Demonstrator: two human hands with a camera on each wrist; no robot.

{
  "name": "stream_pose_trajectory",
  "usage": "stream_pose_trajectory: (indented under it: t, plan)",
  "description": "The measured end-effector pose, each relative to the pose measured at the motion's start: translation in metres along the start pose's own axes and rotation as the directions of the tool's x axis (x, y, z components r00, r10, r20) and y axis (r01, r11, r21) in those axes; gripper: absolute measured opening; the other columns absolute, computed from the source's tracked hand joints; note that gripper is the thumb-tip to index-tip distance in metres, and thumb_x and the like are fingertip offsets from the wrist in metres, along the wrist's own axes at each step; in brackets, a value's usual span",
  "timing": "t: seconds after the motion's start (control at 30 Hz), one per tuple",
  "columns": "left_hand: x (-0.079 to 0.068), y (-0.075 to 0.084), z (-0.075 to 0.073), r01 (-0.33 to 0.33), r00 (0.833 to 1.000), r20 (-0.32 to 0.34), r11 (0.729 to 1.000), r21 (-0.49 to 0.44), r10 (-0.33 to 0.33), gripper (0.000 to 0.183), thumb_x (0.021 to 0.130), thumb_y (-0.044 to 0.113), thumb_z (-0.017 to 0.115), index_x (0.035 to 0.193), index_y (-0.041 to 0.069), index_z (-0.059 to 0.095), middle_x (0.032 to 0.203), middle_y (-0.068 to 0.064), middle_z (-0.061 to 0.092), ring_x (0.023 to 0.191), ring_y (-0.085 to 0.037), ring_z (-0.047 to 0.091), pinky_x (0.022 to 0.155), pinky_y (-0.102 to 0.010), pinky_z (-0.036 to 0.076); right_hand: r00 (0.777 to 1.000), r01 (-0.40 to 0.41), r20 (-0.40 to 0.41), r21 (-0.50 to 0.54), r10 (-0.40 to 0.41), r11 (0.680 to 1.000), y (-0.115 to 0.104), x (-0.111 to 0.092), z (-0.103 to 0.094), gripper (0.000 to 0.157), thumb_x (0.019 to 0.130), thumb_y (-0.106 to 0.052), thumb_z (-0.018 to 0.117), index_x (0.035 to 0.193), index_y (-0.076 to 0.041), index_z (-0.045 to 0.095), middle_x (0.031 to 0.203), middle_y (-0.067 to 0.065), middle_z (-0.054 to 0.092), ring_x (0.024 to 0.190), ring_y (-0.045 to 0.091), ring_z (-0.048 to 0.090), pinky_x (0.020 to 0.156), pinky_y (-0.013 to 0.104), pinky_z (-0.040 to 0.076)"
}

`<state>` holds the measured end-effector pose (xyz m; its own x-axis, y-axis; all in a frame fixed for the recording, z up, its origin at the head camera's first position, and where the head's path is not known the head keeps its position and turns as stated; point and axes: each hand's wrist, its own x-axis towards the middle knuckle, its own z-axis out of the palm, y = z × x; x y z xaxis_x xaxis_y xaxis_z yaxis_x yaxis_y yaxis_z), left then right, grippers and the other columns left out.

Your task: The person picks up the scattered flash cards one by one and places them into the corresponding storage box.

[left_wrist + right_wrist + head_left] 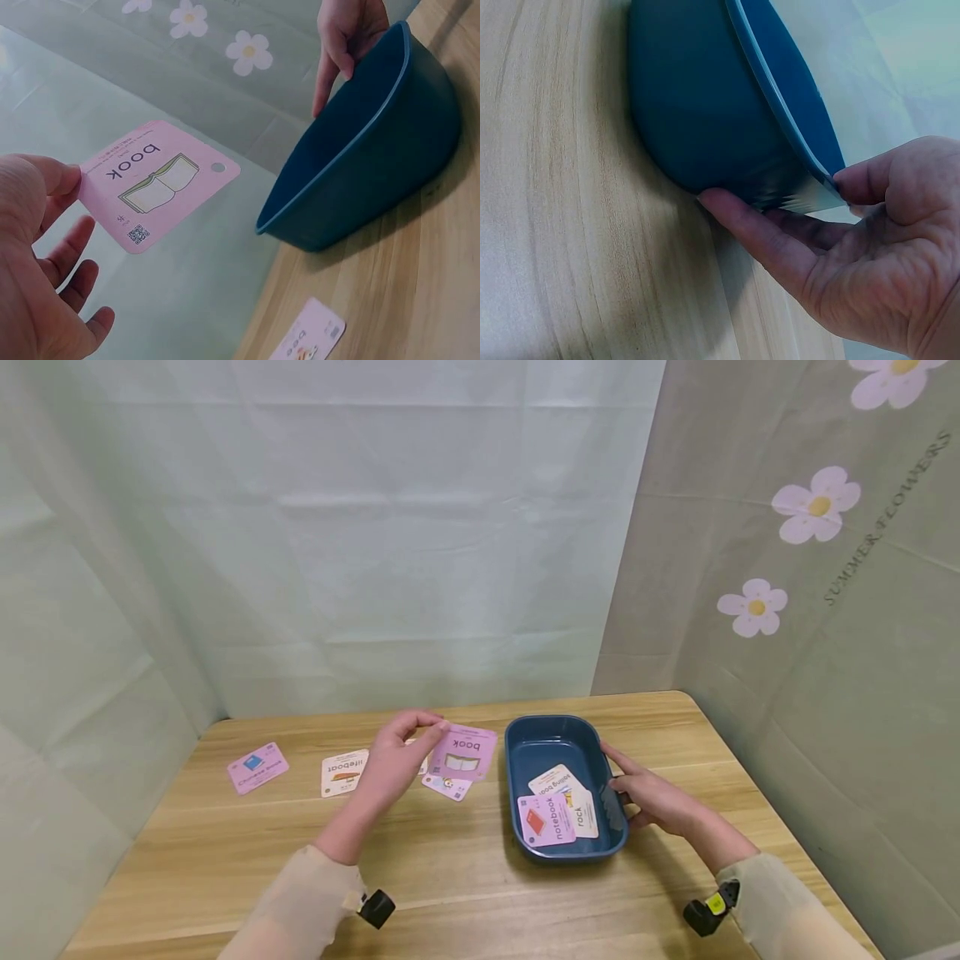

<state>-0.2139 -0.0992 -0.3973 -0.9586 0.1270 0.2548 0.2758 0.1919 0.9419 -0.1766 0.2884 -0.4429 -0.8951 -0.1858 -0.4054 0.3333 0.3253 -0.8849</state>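
My left hand (393,760) pinches a corner of a pink "book" card (465,752) between thumb and finger. The card is raised above the table, left of a dark blue plastic tub (542,750); in the left wrist view its open-book picture (161,187) shows. My right hand (660,797) holds the tub's right side, with fingers against the outer wall (697,97) and at the rim. Inside the tub lie a pink "notebook" card (547,820), a white "rock" card (585,817) and a white "sailing boat" card (551,779), partly overlapping.
A pink "Chinese book" card (257,768) and a white "lifeboat" card (343,774) lie on the left of the wooden table (225,852). A pink "bee" card (311,334) lies near my left hand. Pale curtains (375,543) stand behind the table and at both sides.
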Motion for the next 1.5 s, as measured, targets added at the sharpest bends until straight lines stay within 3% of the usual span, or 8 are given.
stream_pose_trajectory:
  t: [0.33,0.6,1.0,1.5]
  plan:
    - [0.003,0.004,0.018,0.0,0.999,0.037,1.0,-0.031,0.001,0.019,0.097,0.025,0.072,0.102,0.007,0.074,0.125,-0.009,0.067,0.126,-0.025,0.053,0.114,-0.05,0.032,1.0,0.001,0.002,-0.004,-0.001,1.0,-0.001,0.0,0.001,0.071,0.105,-0.009,0.039,0.166,-0.029,0.009,0.161,0.03,0.018,0.123,0.046,0.052,0.078,0.055,0.059]
    - [0.006,0.008,0.034,0.013,0.997,0.079,0.999,-0.041,-0.01,0.018,0.097,0.031,0.071,0.102,0.013,0.075,0.121,-0.002,0.067,0.119,-0.021,0.057,0.103,-0.048,0.044,1.0,0.006,0.002,-0.002,-0.006,1.0,-0.002,0.0,0.0,0.072,0.104,-0.008,0.039,0.166,-0.029,0.009,0.158,0.031,0.024,0.117,0.041,0.057,0.076,0.053,0.059]
    - [0.012,0.012,0.059,-0.044,0.994,0.096,0.998,-0.04,0.047,0.014,0.096,0.027,0.073,0.1,0.014,0.077,0.114,0.0,0.07,0.117,-0.021,0.057,0.108,-0.05,0.038,1.0,0.003,0.007,-0.004,-0.003,1.0,-0.001,0.001,-0.001,0.072,0.105,-0.009,0.039,0.166,-0.03,0.008,0.16,0.03,0.017,0.118,0.043,0.055,0.076,0.055,0.059]
    - [0.016,0.014,0.083,-0.051,0.988,0.147,0.998,-0.024,0.054,0.011,0.097,0.029,0.072,0.1,0.018,0.076,0.114,0.004,0.068,0.117,-0.021,0.056,0.107,-0.05,0.04,1.0,0.007,0.016,-0.005,-0.007,1.0,0.0,0.0,-0.002,0.072,0.105,-0.011,0.04,0.165,-0.032,0.008,0.164,0.028,0.009,0.124,0.046,0.05,0.079,0.056,0.059]
